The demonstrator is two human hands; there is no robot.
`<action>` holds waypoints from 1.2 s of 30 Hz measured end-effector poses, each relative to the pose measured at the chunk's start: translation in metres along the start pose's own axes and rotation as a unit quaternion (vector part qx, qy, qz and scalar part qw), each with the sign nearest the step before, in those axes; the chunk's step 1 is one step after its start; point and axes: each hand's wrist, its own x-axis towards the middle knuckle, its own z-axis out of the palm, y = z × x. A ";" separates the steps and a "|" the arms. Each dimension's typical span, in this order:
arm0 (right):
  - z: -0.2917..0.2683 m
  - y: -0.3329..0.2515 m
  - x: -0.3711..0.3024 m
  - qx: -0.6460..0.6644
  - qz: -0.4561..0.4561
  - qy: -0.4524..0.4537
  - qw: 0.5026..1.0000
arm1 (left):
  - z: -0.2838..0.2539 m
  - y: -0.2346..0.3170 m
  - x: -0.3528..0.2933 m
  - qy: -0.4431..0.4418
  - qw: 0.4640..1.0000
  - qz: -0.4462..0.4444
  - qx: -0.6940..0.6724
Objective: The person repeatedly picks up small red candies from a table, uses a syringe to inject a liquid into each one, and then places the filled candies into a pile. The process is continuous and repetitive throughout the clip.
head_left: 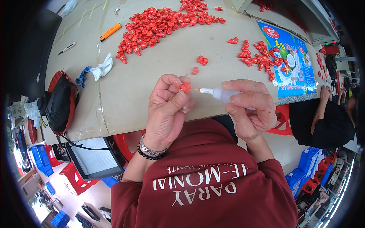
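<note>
Left hand [167, 108], nearest the body: thumb and forefinger clamped on a small red plastic piece [185, 87], held up above the near edge of the table [152, 87]. Bead and metal bracelets at that wrist.

Right hand [249, 110]: fingers closed around a small translucent squeeze bottle [222, 95], lying nearly level. Its white nozzle with an orange tip points left at the red piece, tip just beside it, not clearly touching.

Handling, as a judgement: the red piece looks very light, rigid and moulded, with an irregular lumpy outline. It is small enough that a fingertip pinch by its edges is the only workable hold, leaving the face toward the nozzle exposed. Likely slick; easy to drop or flick away. The bottle looks soft-walled and light, best held at mid-body, so a squeeze is controlled.

Look: glossy bright red; finer detail too small to tell.

Farther out on the table: a few loose red pieces [201, 60], a white and blue rag [97, 70], a black and red bag [61, 100] at the left edge. Beyond these, a smaller red heap [260, 55] beside a blue printed sheet [294, 60], a large red heap [159, 24], an orange marker [110, 32].

Far right, another person's forearm [323, 102] rests at the table.
</note>
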 end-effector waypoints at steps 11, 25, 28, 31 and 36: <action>-0.011 0.026 0.008 0.329 0.284 0.146 0.889 | -0.012 0.005 0.002 -0.015 0.971 -0.090 -0.223; 0.005 0.091 0.022 -0.154 0.255 -0.119 0.947 | -0.019 0.006 -0.006 0.056 0.966 -0.129 -0.217; 0.012 0.097 0.022 -0.207 0.167 -0.171 0.949 | -0.020 0.005 -0.006 0.052 0.972 -0.126 -0.190; 0.016 0.094 0.021 -0.244 0.148 -0.210 0.935 | -0.024 0.003 -0.005 0.043 0.977 -0.118 -0.175; 0.012 0.079 0.018 -0.341 0.137 -0.218 0.904 | -0.022 0.003 -0.004 0.029 0.983 -0.110 -0.145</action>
